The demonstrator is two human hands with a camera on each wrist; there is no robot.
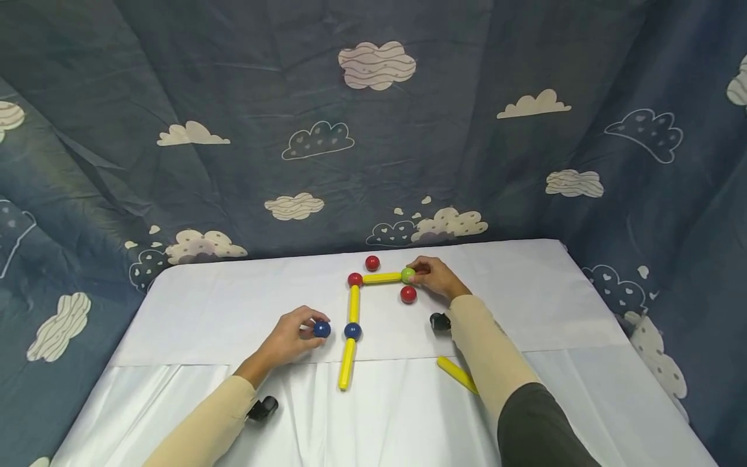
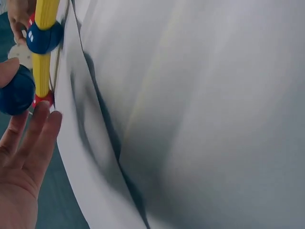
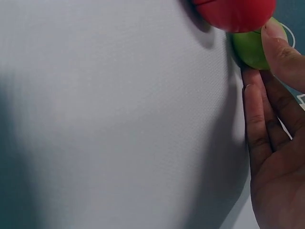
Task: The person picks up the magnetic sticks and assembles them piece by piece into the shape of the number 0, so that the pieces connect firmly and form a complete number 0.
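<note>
My left hand (image 1: pixel 296 335) pinches a blue ball (image 1: pixel 321 329) between thumb and fingers, left of a joined chain of sticks and balls. In that chain a yellow stick (image 1: pixel 347 365) meets another blue ball (image 1: pixel 353 331). A second yellow stick (image 1: pixel 354 304) runs up to a red ball (image 1: pixel 355 279), and a third yellow stick (image 1: pixel 382 278) leads right to a green ball (image 1: pixel 408 275). My right hand (image 1: pixel 436 276) holds that green ball at the chain's right end. In the right wrist view, the thumb presses on the green ball (image 3: pixel 251 49).
One loose red ball (image 1: pixel 372 263) lies behind the chain, another loose red ball (image 1: pixel 408 294) just in front of the green one. A loose yellow stick (image 1: pixel 458 374) lies partly under the right forearm. White cloth (image 1: pixel 192 311) covers the table; a cloud-patterned curtain (image 1: pixel 245 78) hangs behind.
</note>
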